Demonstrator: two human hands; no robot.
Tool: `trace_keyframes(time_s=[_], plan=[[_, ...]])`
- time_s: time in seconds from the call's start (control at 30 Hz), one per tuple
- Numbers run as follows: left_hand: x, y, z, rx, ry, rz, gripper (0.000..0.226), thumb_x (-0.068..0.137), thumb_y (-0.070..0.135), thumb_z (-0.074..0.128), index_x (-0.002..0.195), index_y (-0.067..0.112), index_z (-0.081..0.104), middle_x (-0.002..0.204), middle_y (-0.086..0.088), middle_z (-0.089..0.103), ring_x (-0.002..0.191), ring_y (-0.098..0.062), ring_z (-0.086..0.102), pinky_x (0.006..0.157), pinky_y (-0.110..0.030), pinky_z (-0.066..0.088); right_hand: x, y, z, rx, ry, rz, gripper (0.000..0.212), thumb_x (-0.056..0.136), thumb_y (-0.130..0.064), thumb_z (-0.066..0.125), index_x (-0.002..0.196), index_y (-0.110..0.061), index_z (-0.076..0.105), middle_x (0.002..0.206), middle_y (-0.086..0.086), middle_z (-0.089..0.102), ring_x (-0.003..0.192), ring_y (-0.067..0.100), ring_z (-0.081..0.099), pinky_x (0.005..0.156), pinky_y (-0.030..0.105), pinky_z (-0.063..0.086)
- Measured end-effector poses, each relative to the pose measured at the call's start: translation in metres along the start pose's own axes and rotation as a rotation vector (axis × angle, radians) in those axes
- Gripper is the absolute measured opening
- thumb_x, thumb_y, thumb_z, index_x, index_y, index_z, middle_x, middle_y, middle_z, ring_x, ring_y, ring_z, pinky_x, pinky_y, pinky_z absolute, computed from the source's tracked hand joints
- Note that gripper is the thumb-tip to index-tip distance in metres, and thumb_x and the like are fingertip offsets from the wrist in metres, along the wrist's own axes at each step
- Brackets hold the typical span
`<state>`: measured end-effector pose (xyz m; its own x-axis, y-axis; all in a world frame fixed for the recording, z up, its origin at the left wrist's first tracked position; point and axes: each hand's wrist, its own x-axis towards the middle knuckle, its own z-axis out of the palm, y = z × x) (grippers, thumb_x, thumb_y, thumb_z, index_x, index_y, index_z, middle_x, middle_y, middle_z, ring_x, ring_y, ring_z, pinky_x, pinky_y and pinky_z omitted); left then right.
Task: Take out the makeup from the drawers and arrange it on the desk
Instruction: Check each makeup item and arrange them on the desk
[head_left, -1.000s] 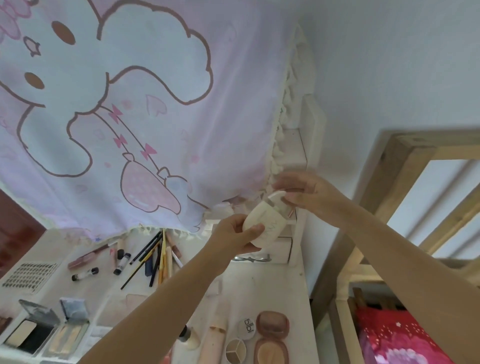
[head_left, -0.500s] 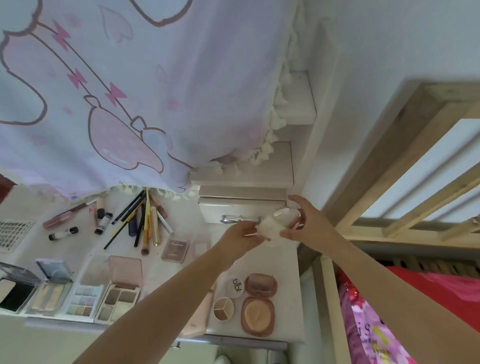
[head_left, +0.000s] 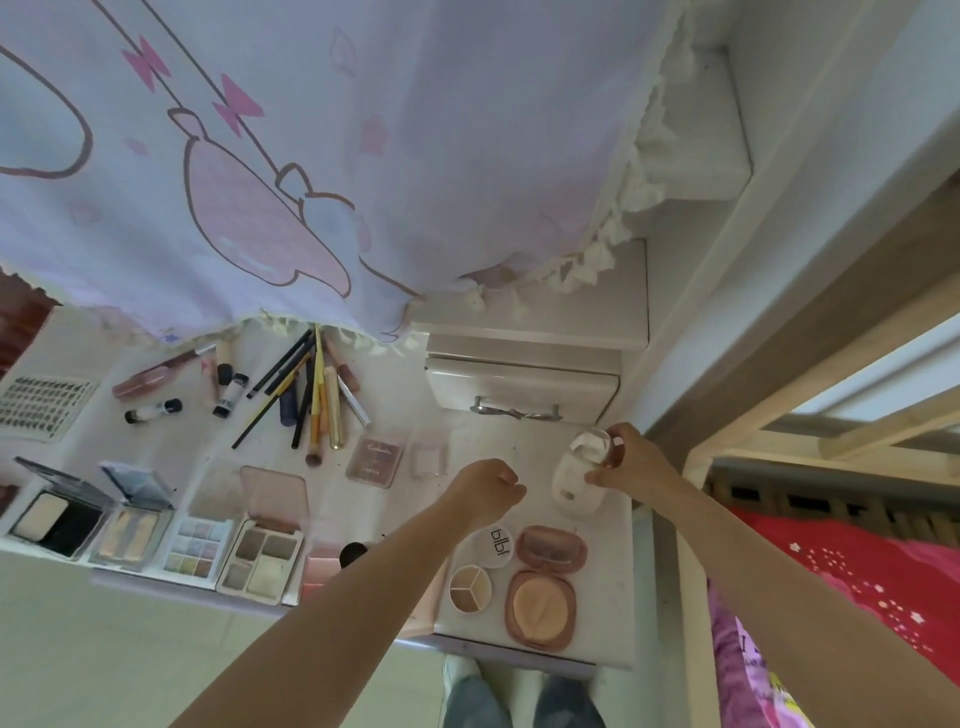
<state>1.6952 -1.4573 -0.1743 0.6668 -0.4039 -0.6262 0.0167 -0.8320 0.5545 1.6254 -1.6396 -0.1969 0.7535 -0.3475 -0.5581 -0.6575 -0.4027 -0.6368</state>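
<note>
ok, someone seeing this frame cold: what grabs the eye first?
The pink-and-white cartoon curtain filling the top half. Below it, the desk covered with makeup: open eyeshadow palettes along the front edge, brushes and pencils fanned behind. At the right, the right hand holds a white compact, open.

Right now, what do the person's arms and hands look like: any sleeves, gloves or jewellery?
Both forearms are bare as far as the frame shows, with no sleeves in view. The left hand and right hand wear no gloves, and no rings, watch or bracelets are visible.
</note>
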Motion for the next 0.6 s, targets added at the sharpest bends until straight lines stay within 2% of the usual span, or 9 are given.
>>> trace_keyframes(time_s=[0.07,0.13,0.27,0.37,0.43,0.5,0.6], plan=[[0.001,0.000,0.001,0.004,-0.013,-0.008,0.032,0.088,0.020,0.049,0.117,0.009,0.056,0.125,-0.007,0.055,0.115,-0.022,0.050,0.087,-0.023,0.038,0.005,-0.002,-0.004,0.040,-0.046,0.039,0.054,0.073,-0.012,0.073,0.117,-0.011,0.042,0.099,0.000,0.052,0.091,0.015,0.050,0.063,0.019,0.039],[0.001,-0.001,0.000,-0.004,-0.018,-0.008,0.031,0.088,0.019,0.049,0.116,0.008,0.057,0.124,-0.008,0.056,0.113,-0.022,0.051,0.086,-0.023,0.039,0.008,-0.003,-0.007,0.002,-0.048,0.028,0.048,0.074,-0.012,0.072,0.114,-0.010,0.046,0.101,0.002,0.053,0.093,0.017,0.051,0.071,0.022,0.041],[0.001,-0.002,-0.001,-0.024,-0.022,0.013,0.028,0.089,0.017,0.050,0.113,0.006,0.058,0.122,-0.009,0.057,0.113,-0.023,0.052,0.089,-0.025,0.040,0.003,0.000,-0.005,-0.095,0.139,-0.145,0.044,0.075,-0.011,0.069,0.115,-0.010,0.051,0.103,0.003,0.060,0.089,0.014,0.053,0.076,0.020,0.037],[0.000,-0.001,-0.003,-0.017,-0.030,0.027,0.027,0.089,0.016,0.049,0.112,0.006,0.059,0.119,-0.009,0.058,0.112,-0.023,0.052,0.089,-0.025,0.040,0.000,0.003,-0.003,-0.118,0.282,-0.240,0.039,0.078,-0.007,0.066,0.115,-0.006,0.052,0.108,0.007,0.063,0.097,0.022,0.058,0.079,0.019,0.036],[0.000,0.000,-0.005,-0.001,-0.021,0.026,0.017,0.089,0.015,0.047,0.098,0.010,0.062,0.105,-0.011,0.059,0.099,-0.023,0.054,0.082,-0.024,0.041,0.000,0.004,-0.002,-0.095,0.320,-0.246,0.039,0.078,-0.004,0.065,0.115,-0.004,0.052,0.110,0.010,0.063,0.102,0.026,0.058,0.081,0.019,0.037],[0.000,0.000,-0.006,0.002,0.010,0.008,0.010,0.089,0.015,0.047,0.083,0.012,0.054,0.090,-0.008,0.054,0.085,-0.020,0.051,0.073,-0.022,0.039,0.001,0.005,0.000,-0.062,0.324,-0.224,0.041,0.079,-0.004,0.064,0.118,-0.003,0.050,0.113,0.011,0.062,0.105,0.027,0.058,0.083,0.019,0.036],[-0.002,-0.003,-0.009,0.008,0.023,0.002,0.009,0.089,0.015,0.046,0.083,0.013,0.054,0.084,-0.007,0.052,0.079,-0.020,0.049,0.071,-0.022,0.038,0.003,0.007,0.005,-0.015,0.314,-0.211,0.044,0.080,-0.004,0.065,0.120,-0.004,0.048,0.116,0.012,0.060,0.106,0.026,0.057,0.084,0.021,0.038]])
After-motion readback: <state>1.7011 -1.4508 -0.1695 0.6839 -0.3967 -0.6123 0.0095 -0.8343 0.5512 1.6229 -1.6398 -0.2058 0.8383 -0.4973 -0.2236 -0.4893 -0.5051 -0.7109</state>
